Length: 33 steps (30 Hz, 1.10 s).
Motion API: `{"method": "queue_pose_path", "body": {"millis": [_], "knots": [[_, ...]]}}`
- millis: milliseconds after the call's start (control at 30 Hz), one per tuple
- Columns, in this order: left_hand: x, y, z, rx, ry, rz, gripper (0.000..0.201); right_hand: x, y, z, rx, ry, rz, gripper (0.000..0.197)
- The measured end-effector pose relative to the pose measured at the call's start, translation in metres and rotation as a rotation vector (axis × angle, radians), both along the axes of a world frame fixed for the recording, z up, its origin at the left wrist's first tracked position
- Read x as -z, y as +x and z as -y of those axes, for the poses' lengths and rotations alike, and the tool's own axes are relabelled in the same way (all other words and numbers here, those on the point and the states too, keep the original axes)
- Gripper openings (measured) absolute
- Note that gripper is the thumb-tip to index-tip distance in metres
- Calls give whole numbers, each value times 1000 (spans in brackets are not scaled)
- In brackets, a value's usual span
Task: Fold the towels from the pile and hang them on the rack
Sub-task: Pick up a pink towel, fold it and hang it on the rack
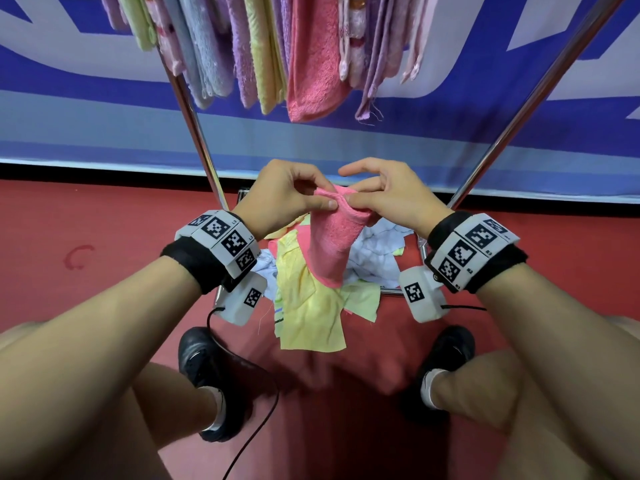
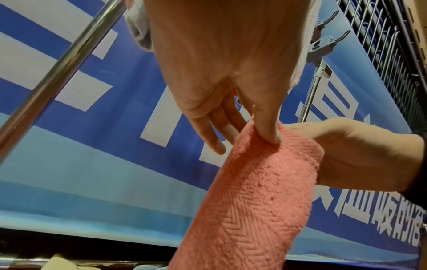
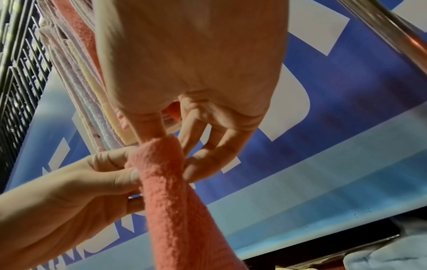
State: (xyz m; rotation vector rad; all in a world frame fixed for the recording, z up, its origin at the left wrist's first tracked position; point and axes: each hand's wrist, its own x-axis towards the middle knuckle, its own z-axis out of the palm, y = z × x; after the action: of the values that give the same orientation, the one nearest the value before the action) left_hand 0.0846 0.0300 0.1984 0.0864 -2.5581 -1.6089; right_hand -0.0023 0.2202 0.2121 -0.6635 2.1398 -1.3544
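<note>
A pink terry towel (image 1: 334, 237) hangs lengthwise, its top edge bunched and held up above the pile (image 1: 311, 306) of crumpled yellow, white and pink towels on the red floor. Folded towels (image 1: 263, 46) in pink, purple, yellow and blue hang side by side on the chrome rack (image 1: 194, 119).

Open room lies between the rack's slanted poles (image 1: 197, 133), bounded by hung towels (image 1: 311, 64) above and the pile (image 1: 311, 306) below.

Rack (image 1: 194, 119) top cut off by frame edge; pile (image 1: 311, 306) partly hidden behind pink towel (image 1: 334, 237).
</note>
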Motion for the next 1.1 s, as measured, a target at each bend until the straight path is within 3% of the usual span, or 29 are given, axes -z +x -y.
{"method": "queue_pose_path", "body": {"millis": [67, 167, 300, 367, 433, 533, 667, 733, 833, 900, 1000, 1100], "knots": [[0, 0, 0, -10, -1, -30, 18, -1, 2, 0, -21, -6, -13, 28], [-1, 1, -2, -19, 7, -60, 21, 2, 3, -2, -95, 87, -156, 36], [0, -4, -1, -45, 77, 33, 52, 2, -2, -4, -138, 128, -309, 15], [-2, -5, 2, 21, 47, 164, 46, 0, -4, -6, -183, 119, -347, 16], [-3, -3, 3, 110, -1, 266, 28, 0, -6, -10, -197, 98, -362, 17], [0, 1, -2, 189, -87, 279, 9, 0, -4, -14, -205, 64, -321, 19], [3, 5, -9, 158, -62, 223, 15, 0, -4, -15, -165, -42, -241, 17], [2, 6, -14, 135, -33, 206, 22, 0, -8, -16, -79, -117, -179, 16], [-12, 6, -30, 84, 9, 126, 13, 2, -13, -13, 158, -276, -69, 20], [-26, 5, -37, 35, 40, 55, 17, 0, -12, -9, 289, -435, 110, 34], [-38, -2, -29, -114, 75, -11, 23, 3, -1, 0, 165, -513, 502, 71], [-34, -9, -15, -210, 112, -32, 25, 17, 16, 6, 77, -301, 381, 47]]}}
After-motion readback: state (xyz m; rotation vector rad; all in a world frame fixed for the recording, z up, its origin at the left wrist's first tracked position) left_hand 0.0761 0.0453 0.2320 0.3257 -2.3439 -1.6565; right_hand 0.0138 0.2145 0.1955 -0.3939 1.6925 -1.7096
